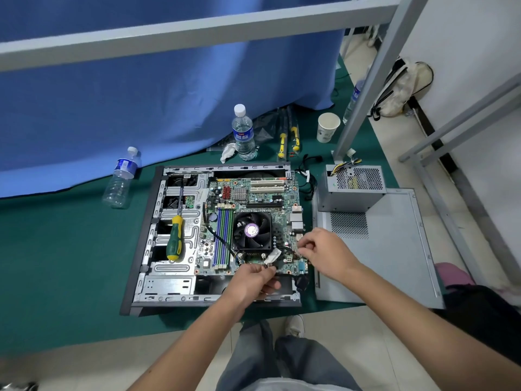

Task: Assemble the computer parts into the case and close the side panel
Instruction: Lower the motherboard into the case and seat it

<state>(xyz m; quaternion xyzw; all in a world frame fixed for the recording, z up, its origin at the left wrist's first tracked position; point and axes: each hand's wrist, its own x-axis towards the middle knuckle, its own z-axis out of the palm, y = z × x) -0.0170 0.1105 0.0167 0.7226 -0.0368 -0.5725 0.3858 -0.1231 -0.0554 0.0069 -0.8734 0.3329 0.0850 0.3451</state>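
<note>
The case lies open on the floor with the motherboard seated inside. Both hands work at its near corner: the left hand and right hand each pinch a small cable, probably wiring-up time. Next it'll likely need lining up the plug, while the power supply and side panel wait alongside.

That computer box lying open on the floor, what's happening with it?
A person is fitting parts into the open black and silver computer case. Both hands work at the near edge of the green motherboard: the left hand and right hand each pinch thin wiring there. The grey metal power supply box and grey side panel still wait outside.
</note>
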